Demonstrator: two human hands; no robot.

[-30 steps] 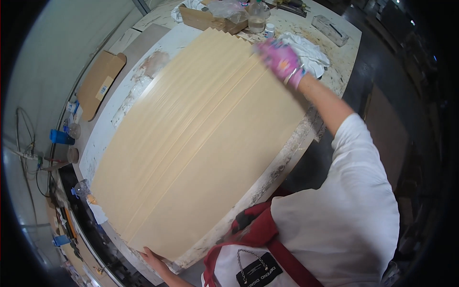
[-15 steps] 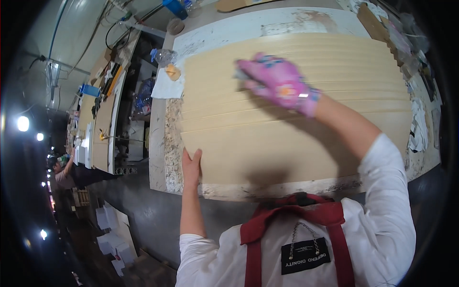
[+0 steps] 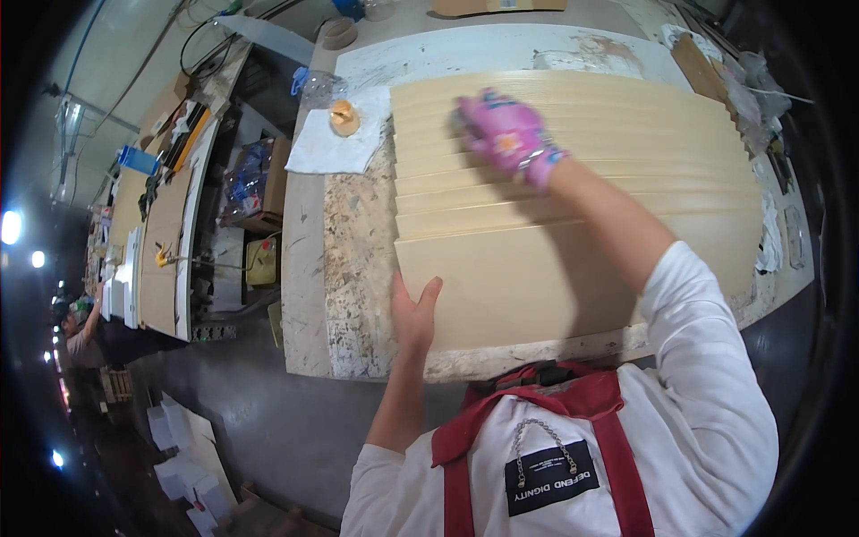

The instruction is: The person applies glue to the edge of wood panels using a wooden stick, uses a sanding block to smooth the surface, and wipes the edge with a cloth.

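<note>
Pressing flat mid-frame: gloved right hand (image 3: pixel 508 134) open on thin, stiff veneer sheets (image 3: pixel 573 224); bare left hand (image 3: pixel 413 315) open, steadying their left edge; sheets likely light, brittle.

White long sleeves, red apron straps — pink glove, right hand (image 3: pixel 506 136).
</note>
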